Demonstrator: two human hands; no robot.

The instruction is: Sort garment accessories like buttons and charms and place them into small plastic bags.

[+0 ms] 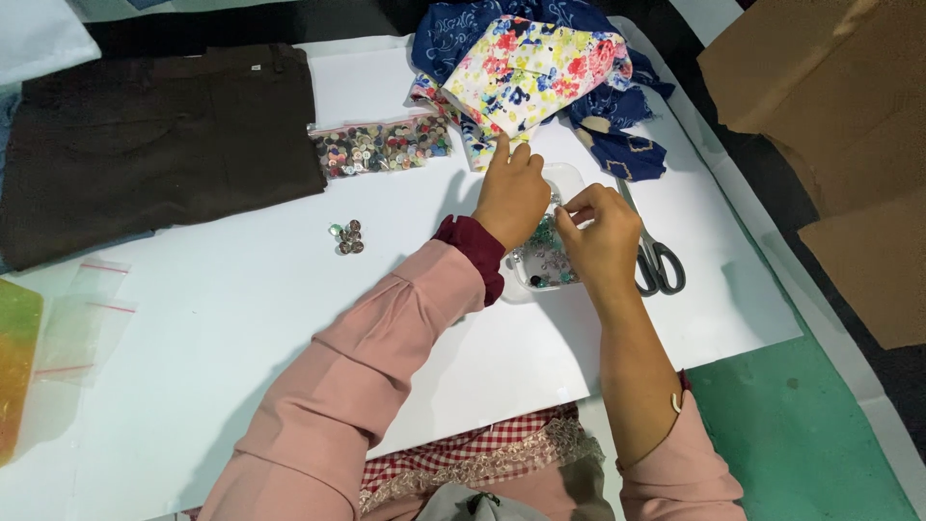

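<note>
Both hands are busy over a small clear plastic tray (564,178) of mixed beads and buttons that sits on the white sheet (241,318) covering the table, just left of a pair of grey-handled scissors (654,253). The left hand (511,198) rests palm down over the far end of the tray, fingers curled loosely on its rim or contents; whether it grips anything I cannot tell. The right hand (603,232) hovers over the near end with thumb and forefinger pinched together, seemingly on one small piece, though the piece itself is too small to make out. Judging by this, the step in hand looks like picking single pieces out of the tray, and the next move calls for a fine, steady pinch so the tray is not tipped. A small cluster of buttons (348,237) lies apart on the sheet to the left, and a clear bag of buttons (381,147) lies beyond it, beside folded dark brown trousers (145,145). Floral fabric (531,72) is heaped just past the tray.
</note>
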